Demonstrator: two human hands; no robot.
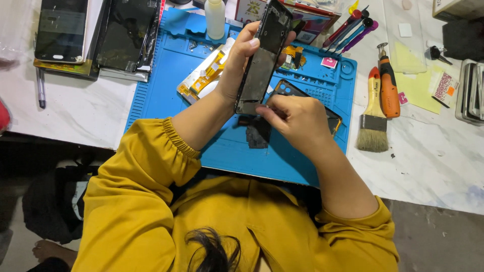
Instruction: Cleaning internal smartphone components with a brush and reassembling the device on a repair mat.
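The left hand (241, 63) is closed around a dark phone frame (262, 55), holding it tilted above the blue repair mat (166, 75). The right hand (297, 118) pinches the frame's lower edge; whether its fingertips hold anything else cannot be told. Black scraps (258, 133) lie on the mat below. A paintbrush (373, 113) and an orange screwdriver (388, 85) lie just right of the mat

Work mat (222, 151): bright blue. On it, phone frame (262, 60) black, flex parts (206, 75) yellow-orange. Right of mat: electric screwdriver (388, 86) orange and black; brush (373, 113) pale wood handle, tan bristles. Sleeves (136, 201) mustard yellow.
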